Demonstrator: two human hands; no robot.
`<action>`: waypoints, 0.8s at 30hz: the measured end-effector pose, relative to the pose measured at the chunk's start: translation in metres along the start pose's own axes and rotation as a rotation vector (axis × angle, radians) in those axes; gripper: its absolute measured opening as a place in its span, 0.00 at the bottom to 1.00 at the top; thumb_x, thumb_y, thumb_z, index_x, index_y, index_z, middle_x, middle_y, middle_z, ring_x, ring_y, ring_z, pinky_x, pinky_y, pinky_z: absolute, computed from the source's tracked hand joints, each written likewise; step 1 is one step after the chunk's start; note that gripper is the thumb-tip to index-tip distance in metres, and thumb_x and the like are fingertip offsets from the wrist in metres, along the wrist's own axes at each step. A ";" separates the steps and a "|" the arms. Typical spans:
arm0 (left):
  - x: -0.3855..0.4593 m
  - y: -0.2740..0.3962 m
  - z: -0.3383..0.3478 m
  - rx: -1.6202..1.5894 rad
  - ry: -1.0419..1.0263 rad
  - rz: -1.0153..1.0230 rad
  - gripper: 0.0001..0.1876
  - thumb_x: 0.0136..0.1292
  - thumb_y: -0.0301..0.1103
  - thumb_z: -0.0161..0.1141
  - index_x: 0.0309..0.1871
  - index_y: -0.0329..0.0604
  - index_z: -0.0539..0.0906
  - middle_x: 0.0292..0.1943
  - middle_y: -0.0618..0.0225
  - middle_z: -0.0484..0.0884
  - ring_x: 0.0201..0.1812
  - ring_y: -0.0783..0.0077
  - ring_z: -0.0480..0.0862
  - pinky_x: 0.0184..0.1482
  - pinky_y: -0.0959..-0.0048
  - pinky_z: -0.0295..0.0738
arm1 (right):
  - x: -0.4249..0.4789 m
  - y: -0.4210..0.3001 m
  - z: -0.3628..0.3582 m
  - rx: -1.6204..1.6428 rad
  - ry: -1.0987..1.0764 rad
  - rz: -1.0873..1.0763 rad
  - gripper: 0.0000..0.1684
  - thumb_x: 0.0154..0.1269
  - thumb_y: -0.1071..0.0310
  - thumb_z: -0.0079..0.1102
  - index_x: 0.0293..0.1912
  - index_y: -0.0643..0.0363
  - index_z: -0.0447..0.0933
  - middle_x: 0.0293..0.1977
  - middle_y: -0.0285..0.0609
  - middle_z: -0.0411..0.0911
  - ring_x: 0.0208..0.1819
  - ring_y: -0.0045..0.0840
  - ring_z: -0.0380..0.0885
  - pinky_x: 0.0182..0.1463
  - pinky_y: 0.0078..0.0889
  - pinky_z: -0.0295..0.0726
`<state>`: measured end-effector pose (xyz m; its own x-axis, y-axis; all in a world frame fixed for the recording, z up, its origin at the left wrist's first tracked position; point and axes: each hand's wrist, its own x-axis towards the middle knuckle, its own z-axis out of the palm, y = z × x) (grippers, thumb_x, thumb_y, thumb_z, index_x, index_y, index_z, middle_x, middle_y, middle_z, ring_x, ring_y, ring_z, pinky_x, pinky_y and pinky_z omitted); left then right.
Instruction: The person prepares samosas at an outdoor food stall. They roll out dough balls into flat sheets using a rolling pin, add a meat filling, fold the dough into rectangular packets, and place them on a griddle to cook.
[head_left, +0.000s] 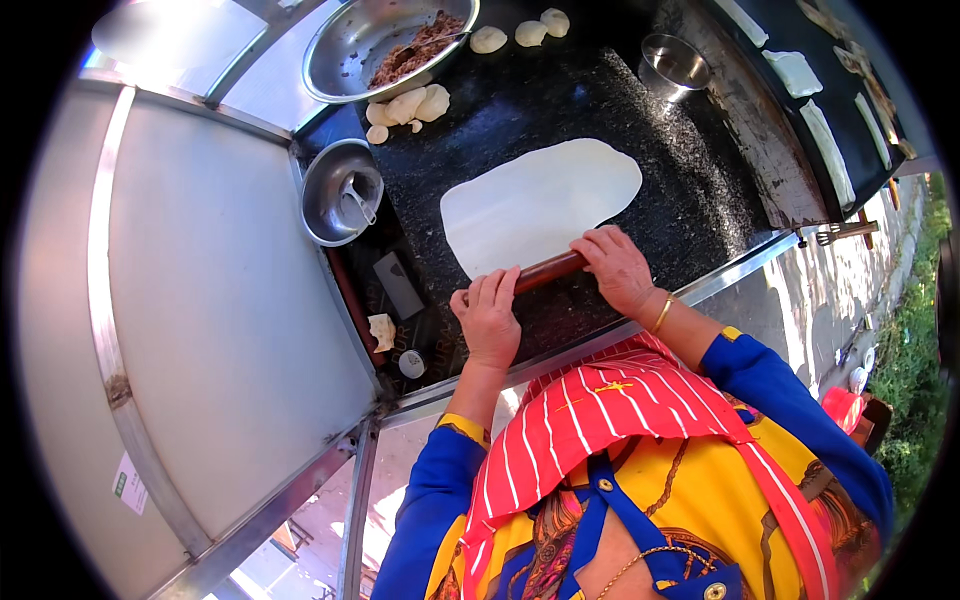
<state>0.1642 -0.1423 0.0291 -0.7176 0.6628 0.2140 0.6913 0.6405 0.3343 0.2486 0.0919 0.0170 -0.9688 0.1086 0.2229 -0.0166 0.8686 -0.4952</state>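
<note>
Both ends of a reddish-brown wooden rolling pin (551, 271) are under my hands. My left hand (489, 315) curls over its left end, and my right hand (616, 268), with a gold bangle at the wrist, grips the other end. The pin lies along the near edge of a thin, flat sheet of pale dough (544, 196). That sheet is spread on a black speckled stone worktop (517, 120), long from left to right, with a rounded right end. My fingers cover the ends of the pin.
A large steel bowl (337, 60) holds minced filling and a spoon. Dough pieces (409, 105) lie below it, and several dough balls (531, 33) beside it. A smaller steel bowl (319, 202) holds a scoop. At right stand a metal pot (675, 64) and a dark griddle (814, 124) with dough strips.
</note>
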 end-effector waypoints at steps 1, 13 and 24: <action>0.009 0.008 0.005 -0.011 0.074 0.038 0.22 0.58 0.27 0.59 0.58 0.47 0.82 0.53 0.70 0.81 0.59 0.67 0.77 0.61 0.53 0.63 | 0.001 0.011 -0.008 -0.013 0.035 -0.011 0.24 0.55 0.75 0.63 0.54 0.55 0.76 0.50 0.43 0.76 0.55 0.40 0.73 0.61 0.40 0.74; 0.191 0.018 0.084 0.347 0.041 -0.217 0.35 0.71 0.44 0.52 0.78 0.40 0.61 0.81 0.56 0.54 0.82 0.54 0.49 0.78 0.42 0.31 | 0.122 0.125 -0.009 -0.334 0.145 0.149 0.31 0.72 0.56 0.53 0.68 0.62 0.67 0.70 0.52 0.65 0.73 0.47 0.59 0.76 0.52 0.57; 0.224 0.013 0.097 0.311 0.081 -0.394 0.32 0.76 0.46 0.44 0.78 0.40 0.61 0.81 0.55 0.52 0.82 0.54 0.47 0.77 0.41 0.28 | 0.180 0.155 -0.008 -0.242 0.041 0.034 0.32 0.73 0.54 0.53 0.71 0.58 0.66 0.72 0.47 0.66 0.77 0.40 0.56 0.77 0.52 0.54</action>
<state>0.0209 0.0521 -0.0073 -0.9247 0.3233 0.2011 0.3504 0.9292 0.1175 0.0736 0.2497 -0.0132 -0.9569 0.1545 0.2460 0.0800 0.9542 -0.2881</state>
